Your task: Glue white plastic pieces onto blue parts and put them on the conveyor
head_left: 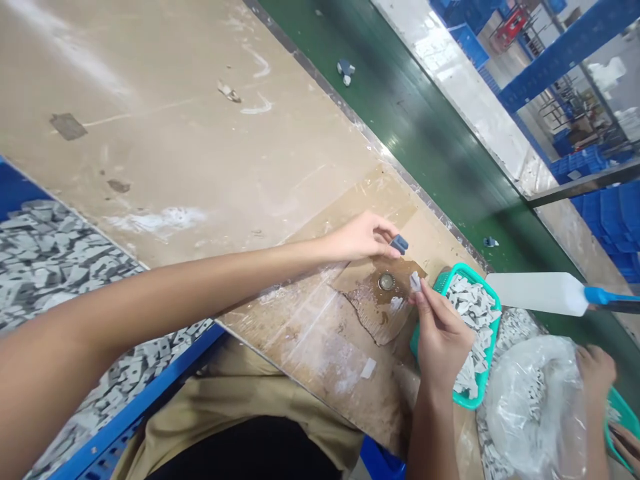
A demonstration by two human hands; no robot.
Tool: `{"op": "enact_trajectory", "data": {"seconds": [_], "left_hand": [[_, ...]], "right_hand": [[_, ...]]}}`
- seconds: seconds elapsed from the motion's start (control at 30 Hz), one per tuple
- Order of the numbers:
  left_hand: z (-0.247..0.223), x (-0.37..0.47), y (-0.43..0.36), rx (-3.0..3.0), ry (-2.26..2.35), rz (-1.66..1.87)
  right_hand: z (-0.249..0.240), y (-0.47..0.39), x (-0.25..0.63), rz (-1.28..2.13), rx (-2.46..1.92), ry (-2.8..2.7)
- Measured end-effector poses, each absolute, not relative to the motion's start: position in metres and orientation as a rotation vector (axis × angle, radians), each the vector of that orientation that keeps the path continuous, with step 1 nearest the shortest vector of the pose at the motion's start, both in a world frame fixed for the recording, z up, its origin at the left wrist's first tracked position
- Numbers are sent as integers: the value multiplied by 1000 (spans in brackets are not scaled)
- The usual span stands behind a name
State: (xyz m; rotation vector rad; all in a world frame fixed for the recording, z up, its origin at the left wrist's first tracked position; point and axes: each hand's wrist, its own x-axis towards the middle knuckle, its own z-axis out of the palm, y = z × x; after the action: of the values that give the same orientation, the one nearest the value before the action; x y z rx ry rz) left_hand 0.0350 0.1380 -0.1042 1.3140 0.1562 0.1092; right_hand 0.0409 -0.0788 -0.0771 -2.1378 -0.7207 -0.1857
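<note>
The left hand (pixel 361 238) reaches out over the worn workbench (pixel 200 147) with its fingers pinched together on a small blue-grey plastic part (pixel 399 244), held just above and beyond the torn brown cardboard pad (pixel 376 303). A small round metal disc (pixel 386 282) lies on that pad, just below the blue-grey part. The right hand (pixel 440 337) sits at the pad's right edge, thumb and fingers closed on a small pale grey clip (pixel 415 281), which stands just right of the disc. Directly right of the pad, partly behind the right hand, is a teal plastic basket (pixel 453 270) heaped with pale grey pieces (pixel 475 307) of the same kind. Further right of the pad lies a clear plastic bag (pixel 535 400), crumpled and holding more grey pieces, with another person's hand (pixel 595 370) resting on it. Above that bag a white squeeze bottle (pixel 537 293) with a blue nozzle lies on its side. Far left of the pad, a blue bin (pixel 150 393) is filled with grey parts. Beyond the pad, past the bench's edge, runs a green conveyor belt (pixel 425 133), with two small parts (pixel 345 70) lying on it well away.
</note>
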Motion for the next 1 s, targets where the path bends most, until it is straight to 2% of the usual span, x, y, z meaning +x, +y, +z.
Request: {"op": "enact_trajectory", "data": {"seconds": [0.27,0.7,1.0], "left_hand": [[-106,21,111,1231,-84,-118],[-95,9,104,1607,-144,229],[-96,6,100,1636,-27,147]], "right_hand": [[-73,-81,42,-384,-1964,-757],[-74,-79,39,-353,-2062,-984],[-78,-78,40,-224,-2107,-1049]]}}
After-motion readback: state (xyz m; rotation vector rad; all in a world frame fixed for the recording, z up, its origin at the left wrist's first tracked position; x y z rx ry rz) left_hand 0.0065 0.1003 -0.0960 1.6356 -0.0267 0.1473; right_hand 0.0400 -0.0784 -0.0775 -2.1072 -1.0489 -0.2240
